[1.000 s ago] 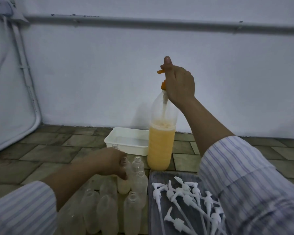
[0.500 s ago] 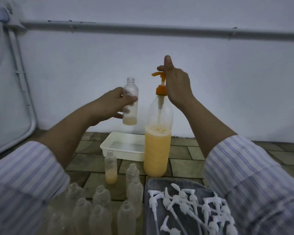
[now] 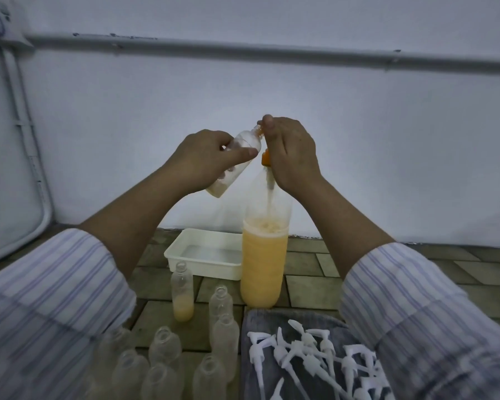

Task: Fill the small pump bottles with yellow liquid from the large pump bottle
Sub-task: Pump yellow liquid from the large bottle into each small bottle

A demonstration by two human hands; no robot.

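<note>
The large pump bottle (image 3: 264,264) stands upright on the tiled floor, roughly half full of yellow liquid. My right hand (image 3: 290,153) covers its orange pump head (image 3: 265,158) from above, thumb up. My left hand (image 3: 207,157) holds a small clear bottle (image 3: 237,163) tilted, its mouth against the pump spout; a little yellow liquid lies in its base. Another small bottle (image 3: 182,295) with yellow liquid at the bottom stands on the floor. Several empty small bottles (image 3: 224,313) stand clustered near me.
A white plastic tray (image 3: 202,256) sits behind the bottles by the white wall. Several white pump tops (image 3: 309,356) lie on a grey cloth (image 3: 272,319) at the lower right. A pipe (image 3: 243,50) runs along the wall.
My left hand lifted a small bottle from the floor group, raised it and tilted its mouth to the pump spout. My right hand stayed on the pump head.
</note>
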